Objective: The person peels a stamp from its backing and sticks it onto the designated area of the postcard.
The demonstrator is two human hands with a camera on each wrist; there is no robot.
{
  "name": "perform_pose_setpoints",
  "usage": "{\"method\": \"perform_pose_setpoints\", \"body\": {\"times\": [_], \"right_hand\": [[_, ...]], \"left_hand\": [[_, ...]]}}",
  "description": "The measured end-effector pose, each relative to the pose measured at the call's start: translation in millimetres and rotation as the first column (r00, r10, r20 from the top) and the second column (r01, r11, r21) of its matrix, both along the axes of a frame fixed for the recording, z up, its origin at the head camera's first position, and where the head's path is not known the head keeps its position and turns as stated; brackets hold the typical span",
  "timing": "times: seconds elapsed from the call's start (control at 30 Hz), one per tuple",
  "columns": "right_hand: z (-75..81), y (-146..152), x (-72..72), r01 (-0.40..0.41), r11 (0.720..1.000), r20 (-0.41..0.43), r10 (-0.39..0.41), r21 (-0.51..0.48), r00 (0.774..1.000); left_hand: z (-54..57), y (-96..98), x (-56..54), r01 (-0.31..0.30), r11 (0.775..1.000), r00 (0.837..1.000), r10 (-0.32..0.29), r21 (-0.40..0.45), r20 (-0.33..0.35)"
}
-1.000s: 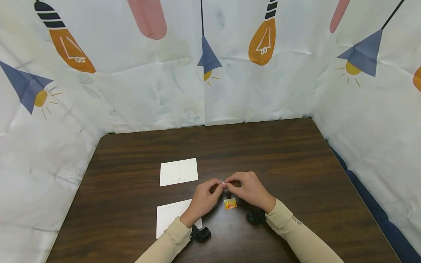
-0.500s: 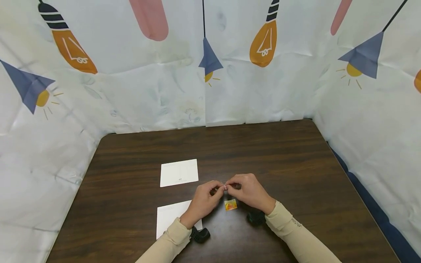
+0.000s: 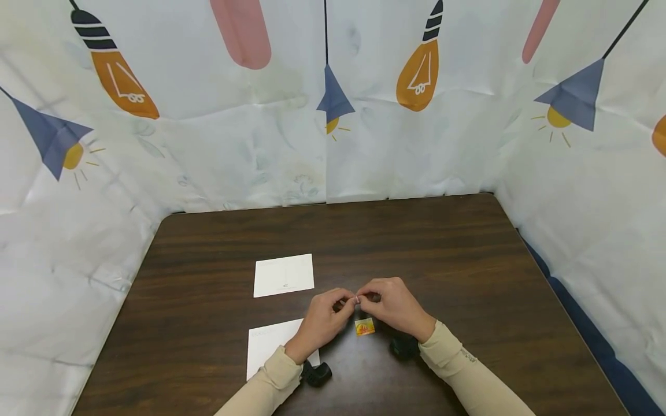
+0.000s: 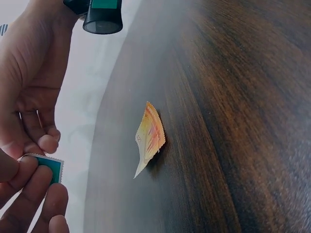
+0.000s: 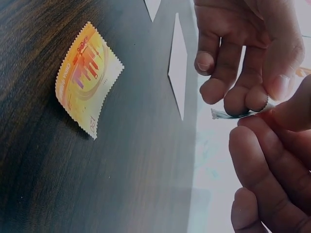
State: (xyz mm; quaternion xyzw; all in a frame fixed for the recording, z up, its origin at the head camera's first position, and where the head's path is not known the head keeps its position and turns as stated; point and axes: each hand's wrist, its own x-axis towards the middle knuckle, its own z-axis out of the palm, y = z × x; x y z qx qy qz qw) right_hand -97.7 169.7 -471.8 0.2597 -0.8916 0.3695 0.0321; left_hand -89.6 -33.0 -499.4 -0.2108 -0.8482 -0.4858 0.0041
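Observation:
Between the fingertips of both hands is a small green stamp [image 4: 56,168] with a white perforated edge. My left hand [image 3: 324,318] pinches it from one side. My right hand [image 3: 396,306] pinches it from the other, the fingertips of both nearly meeting. The right wrist view shows the stamp [image 5: 221,114] edge-on, thin and mostly covered by fingers. Below the hands, on the table, lies an orange and yellow stamp [image 5: 87,80] with curled corners, which neither hand touches.
Two white cards lie on the brown table [image 3: 442,248]: a far card [image 3: 283,275] left of the hands, and a near card [image 3: 270,344] partly under the left forearm. Black wrist cameras hang under both wrists. A printed white curtain [image 3: 234,156] encloses the table's back and sides.
Both hands stay together on the green stamp, with slight shifts of the fingertips. The stamp shows less above the fingers than a second ago. The head view tilts up a little.

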Motion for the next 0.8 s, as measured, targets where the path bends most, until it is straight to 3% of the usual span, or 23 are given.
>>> {"method": "perform_pose_setpoints", "body": {"times": [0.8], "right_hand": [[-1.1,0.8,0.4,-0.005,1.0,-0.029,0.005,0.005,1.0]], "left_hand": [[4.8,1.1,1.9,-0.005,1.0,1.0,0.005,-0.025,0.003]]}}
